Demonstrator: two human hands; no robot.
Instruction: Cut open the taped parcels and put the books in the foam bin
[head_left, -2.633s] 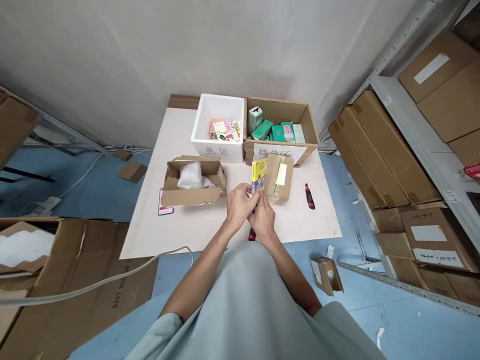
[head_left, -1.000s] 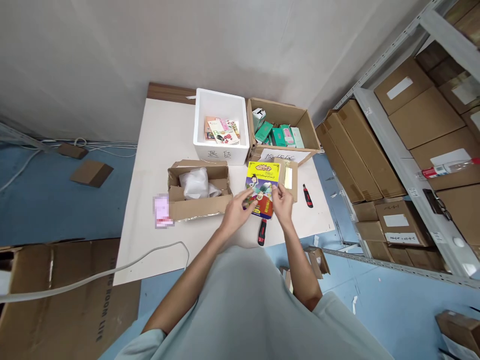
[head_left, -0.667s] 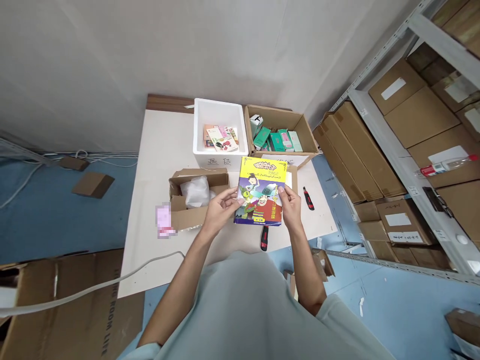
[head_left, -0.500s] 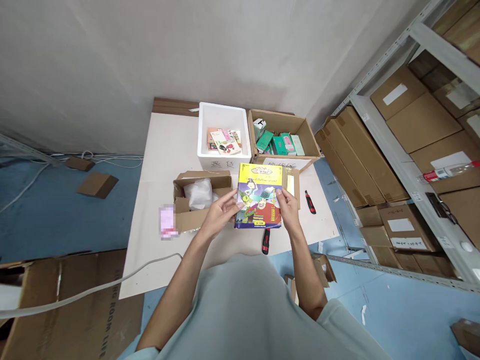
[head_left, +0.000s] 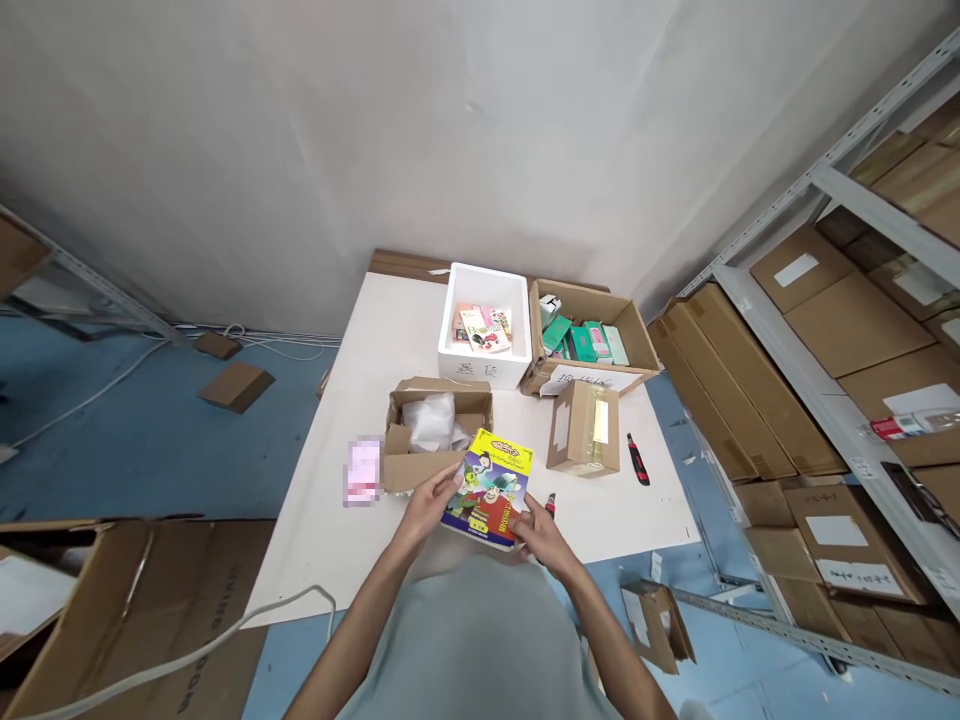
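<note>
The colourful book (head_left: 491,490) sits slanted between your hands, grasped by its edges: your left grip (head_left: 426,508) pinches the left side, your right grip (head_left: 544,537) the lower right. Its cover faces up, yellow with a title across the top, cartoon figures over purple below, and a red patch toward your right. You hold it over the near part of the white surface (head_left: 315,540), the open carton (head_left: 420,472) just beyond it on the left, the taped box (head_left: 581,430) to the right.
</note>
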